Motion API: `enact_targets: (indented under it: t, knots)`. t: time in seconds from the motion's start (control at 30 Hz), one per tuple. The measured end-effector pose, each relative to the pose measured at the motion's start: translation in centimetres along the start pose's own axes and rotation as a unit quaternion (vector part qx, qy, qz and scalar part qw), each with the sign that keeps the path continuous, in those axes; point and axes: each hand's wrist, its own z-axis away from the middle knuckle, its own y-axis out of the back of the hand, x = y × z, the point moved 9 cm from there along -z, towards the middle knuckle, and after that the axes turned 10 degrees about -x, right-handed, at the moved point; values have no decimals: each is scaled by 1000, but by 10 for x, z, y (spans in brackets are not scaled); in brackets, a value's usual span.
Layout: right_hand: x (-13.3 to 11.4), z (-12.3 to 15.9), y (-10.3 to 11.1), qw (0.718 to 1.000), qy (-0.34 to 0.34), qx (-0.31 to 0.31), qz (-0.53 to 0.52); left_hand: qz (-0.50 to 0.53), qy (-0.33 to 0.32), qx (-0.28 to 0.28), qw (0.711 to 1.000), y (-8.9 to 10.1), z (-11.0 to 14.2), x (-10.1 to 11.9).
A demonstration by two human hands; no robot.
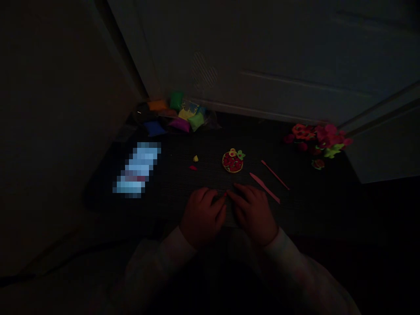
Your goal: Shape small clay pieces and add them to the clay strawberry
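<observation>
At the near edge of the dark table, my left hand [204, 214] has its thumb and index finger close together. A tiny red piece of clay [225, 194] shows at its fingertips. My right hand [255, 213] faces it with fingers stretched out, the index fingertip at the red piece; whether it presses on it is too dark to tell. Just beyond lies a round red clay disc [232, 162] with a yellow rim and small flower shapes on top. A pink plastic knife [265, 188] and a thin pink stick tool [275, 175] lie right of it.
A lit, blurred phone screen [138, 170] is at the left. Colourful clay packets [177, 116] lie at the back left against a pale panel. Small yellow [196, 158] and red [193, 168] clay bits sit mid-table. Bright flower-like pieces [323, 138] are clustered back right.
</observation>
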Motion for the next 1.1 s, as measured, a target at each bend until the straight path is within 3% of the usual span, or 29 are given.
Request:
enact_targets:
  t: [0.83,1.1]
  knots:
    - [-2,1,0,1000,5,-7,-4,-10,-3,-40,999,-6,-4,1]
    - [3,-1,-1,1000,5,-1,-26,-18,-7,-26,999,-5,-2,1]
